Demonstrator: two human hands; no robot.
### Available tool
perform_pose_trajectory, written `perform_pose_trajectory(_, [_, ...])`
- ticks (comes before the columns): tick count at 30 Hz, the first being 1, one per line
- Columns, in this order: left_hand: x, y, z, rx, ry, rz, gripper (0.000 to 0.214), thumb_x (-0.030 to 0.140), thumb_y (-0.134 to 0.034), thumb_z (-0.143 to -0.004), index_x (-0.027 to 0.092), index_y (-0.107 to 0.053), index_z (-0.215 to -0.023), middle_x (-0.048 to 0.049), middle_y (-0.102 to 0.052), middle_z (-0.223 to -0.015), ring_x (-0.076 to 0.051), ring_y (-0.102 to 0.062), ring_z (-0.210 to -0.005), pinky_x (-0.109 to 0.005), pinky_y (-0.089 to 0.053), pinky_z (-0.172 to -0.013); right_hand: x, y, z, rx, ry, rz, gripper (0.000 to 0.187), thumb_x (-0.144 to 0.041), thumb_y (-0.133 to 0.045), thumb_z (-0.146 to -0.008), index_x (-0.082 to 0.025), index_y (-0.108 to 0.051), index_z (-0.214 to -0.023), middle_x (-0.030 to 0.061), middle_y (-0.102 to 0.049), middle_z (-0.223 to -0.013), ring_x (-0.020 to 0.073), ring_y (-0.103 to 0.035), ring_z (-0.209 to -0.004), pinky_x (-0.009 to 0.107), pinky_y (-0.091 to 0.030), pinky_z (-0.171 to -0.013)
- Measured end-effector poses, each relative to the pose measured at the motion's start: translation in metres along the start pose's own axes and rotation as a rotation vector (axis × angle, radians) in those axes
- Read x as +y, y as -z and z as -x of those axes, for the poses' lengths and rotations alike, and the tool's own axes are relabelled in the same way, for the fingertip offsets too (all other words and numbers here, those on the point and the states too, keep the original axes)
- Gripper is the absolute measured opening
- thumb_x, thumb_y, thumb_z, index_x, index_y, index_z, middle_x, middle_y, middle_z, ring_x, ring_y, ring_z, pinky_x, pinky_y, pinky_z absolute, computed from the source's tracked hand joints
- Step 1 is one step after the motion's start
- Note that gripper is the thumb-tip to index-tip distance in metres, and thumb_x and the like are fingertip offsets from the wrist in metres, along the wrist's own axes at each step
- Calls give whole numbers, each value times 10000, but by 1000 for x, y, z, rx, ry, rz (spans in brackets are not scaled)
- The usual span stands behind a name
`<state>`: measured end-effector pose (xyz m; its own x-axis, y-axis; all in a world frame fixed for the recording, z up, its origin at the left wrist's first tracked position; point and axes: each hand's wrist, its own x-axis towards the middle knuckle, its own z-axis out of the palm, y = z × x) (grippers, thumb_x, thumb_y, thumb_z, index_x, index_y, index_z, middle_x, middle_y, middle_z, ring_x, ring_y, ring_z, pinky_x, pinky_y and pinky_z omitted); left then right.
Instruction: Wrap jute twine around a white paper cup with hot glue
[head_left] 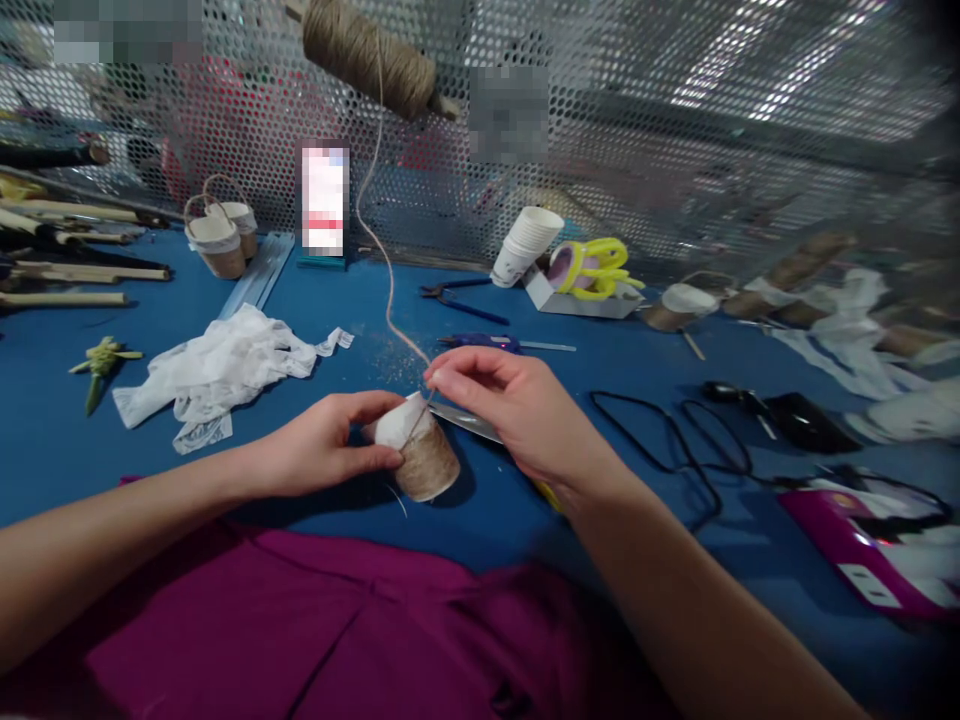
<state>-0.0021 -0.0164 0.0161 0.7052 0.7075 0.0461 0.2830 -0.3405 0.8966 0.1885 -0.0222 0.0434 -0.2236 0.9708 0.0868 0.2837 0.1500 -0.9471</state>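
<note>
A small paper cup, tilted on its side, is wrapped in brown twine over its lower part, with white still showing towards the other end. My left hand grips the cup, thumb across its side. Pinched between the thumb and fingers of my right hand is the twine, just above the cup. From there the strand runs up, slack and curving, to a large twine spool on a stick at the mesh. Below my right hand lies a metal blade, partly hidden, with something yellow beyond it.
White lace ribbon lies on the blue table at left, near two twine-handled cups. Pliers and a glue gun lie ahead. Stacked paper cups, yellow-handled scissors, a black cable and a magenta box occupy the right.
</note>
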Motion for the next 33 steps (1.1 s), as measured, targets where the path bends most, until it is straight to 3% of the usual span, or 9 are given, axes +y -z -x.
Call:
perform_pose_trajectory(9, [-5,-3,0,14,24,63,318,237,-564,-768,137,-543,-1069,-62,-625,-970,-168,-552,-833,-299,-443,-757,7,-5,10,-11,-36,-238,120,-239,-604,-727,-185,-516,-666,-10,-657,-744,108,-592,-735,264,-451,-703])
perform_pose_trajectory(11, [-5,-3,-1,14,25,70,323,232,-566,-765,137,-540,-1073,-64,-627,-979,-171,-555,-843,-303,-443,-767,5,-4,10,15,-37,-256,118,-229,-630,-701,-188,-534,-755,-17,-652,-718,107,-597,-710,267,-456,-687])
perform_pose_trajectory(14, [-5,-2,-1,-4,24,64,317,232,-561,-773,138,-536,-1075,-70,-624,-1003,-175,-558,-862,-305,-443,-779,3,0,9,60,-78,-261,270,-237,-648,-690,-181,-573,-944,-6,-656,-751,92,-582,-668,249,-456,-644])
perform_pose_trajectory(16, [-5,-2,-1,-10,22,61,312,232,-560,-776,139,-536,-1072,-70,-619,-1019,-175,-557,-876,-300,-441,-785,4,2,8,79,-106,-267,248,-252,-666,-674,-172,-604,-900,2,-653,-759,83,-567,-643,235,-452,-619])
perform_pose_trajectory(21, [-5,-3,-1,4,11,76,293,224,-562,-775,136,-546,-1054,-63,-616,-1009,-170,-551,-874,-288,-434,-779,9,2,8,160,-129,-180,181,-280,-690,-648,-166,-582,-738,-10,-622,-702,74,-540,-595,226,-446,-589])
perform_pose_trajectory(27, [-4,-2,-1,39,17,73,238,221,-570,-770,134,-563,-992,-46,-614,-910,-155,-540,-812,-279,-436,-739,15,2,7,193,-105,-14,184,-326,-643,-692,-169,-550,-718,-16,-572,-654,84,-506,-577,244,-436,-580])
perform_pose_trajectory(33, [-6,-2,-1,74,4,111,192,222,-576,-770,138,-554,-941,-33,-589,-870,-147,-533,-808,-275,-428,-749,17,3,7,188,-118,16,171,-324,-616,-710,-173,-540,-726,-14,-558,-665,91,-493,-584,256,-424,-587])
